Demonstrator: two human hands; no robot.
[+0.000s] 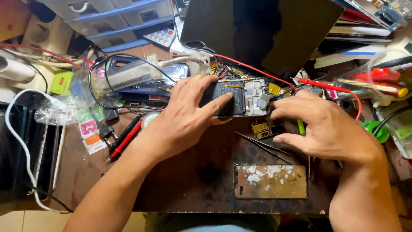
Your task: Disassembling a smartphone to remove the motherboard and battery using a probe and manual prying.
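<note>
Opened phone [240,98] amid crowding clutter

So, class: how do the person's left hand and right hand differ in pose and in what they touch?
The left hand lies flat, fingers stretched over the opened phone; the right hand is curled, fingertips at the phone's right end. The left hand covers the dark battery side; the right hand has a green tool showing under it. Both are bare, above the dark work mat.
</note>
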